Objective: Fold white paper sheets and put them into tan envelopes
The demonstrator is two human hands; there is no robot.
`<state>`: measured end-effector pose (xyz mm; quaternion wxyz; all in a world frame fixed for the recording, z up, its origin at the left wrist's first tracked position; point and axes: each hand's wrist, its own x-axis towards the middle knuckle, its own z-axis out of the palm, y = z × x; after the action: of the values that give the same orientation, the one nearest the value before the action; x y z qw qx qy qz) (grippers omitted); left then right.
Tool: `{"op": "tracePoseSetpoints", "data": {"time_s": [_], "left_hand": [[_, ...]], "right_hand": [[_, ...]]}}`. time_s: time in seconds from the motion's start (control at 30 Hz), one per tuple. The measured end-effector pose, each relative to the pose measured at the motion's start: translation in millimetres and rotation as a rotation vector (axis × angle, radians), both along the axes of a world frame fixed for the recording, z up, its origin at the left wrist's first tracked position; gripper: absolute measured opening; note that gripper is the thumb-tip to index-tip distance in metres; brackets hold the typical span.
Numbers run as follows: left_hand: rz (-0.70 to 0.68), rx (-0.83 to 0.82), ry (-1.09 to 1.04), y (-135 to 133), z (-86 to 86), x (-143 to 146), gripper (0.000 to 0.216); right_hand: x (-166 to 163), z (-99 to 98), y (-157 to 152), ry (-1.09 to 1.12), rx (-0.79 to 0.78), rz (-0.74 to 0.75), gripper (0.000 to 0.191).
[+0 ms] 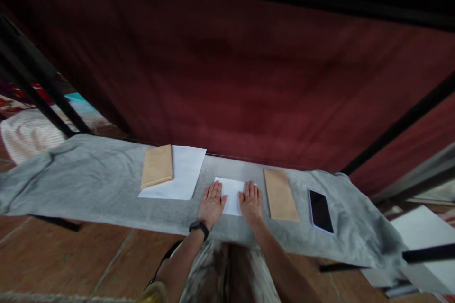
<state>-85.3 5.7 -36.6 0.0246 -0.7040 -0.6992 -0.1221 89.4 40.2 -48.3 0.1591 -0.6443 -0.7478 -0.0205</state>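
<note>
My left hand (212, 202) and my right hand (251, 200) both lie flat, fingers stretched out, on a folded white sheet of paper (232, 194) in front of me. The sheet rests on a grey cloth (88, 180) covering a low bench. A black watch sits on my left wrist. Just right of my right hand lies a brown envelope (280, 194). To the left, another brown envelope (157, 165) rests on top of a larger white sheet (181, 173).
A black phone (320, 210) lies face up on the cloth at the right. A dark red fabric wall (227, 80) rises behind the bench, with black poles at both sides. Tiled floor (71, 260) runs below. White boards lie at the far right.
</note>
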Motion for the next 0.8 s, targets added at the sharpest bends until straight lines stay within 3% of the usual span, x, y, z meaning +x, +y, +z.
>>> {"op": "tracePoseSetpoints", "data": {"time_s": [0.8], "left_hand": [[0.061, 0.019, -0.040, -8.1, 9.3, 2.6, 0.056]], "right_hand": [[23.5, -5.6, -13.6, 0.008, -0.011, 0.066, 0.059]]}}
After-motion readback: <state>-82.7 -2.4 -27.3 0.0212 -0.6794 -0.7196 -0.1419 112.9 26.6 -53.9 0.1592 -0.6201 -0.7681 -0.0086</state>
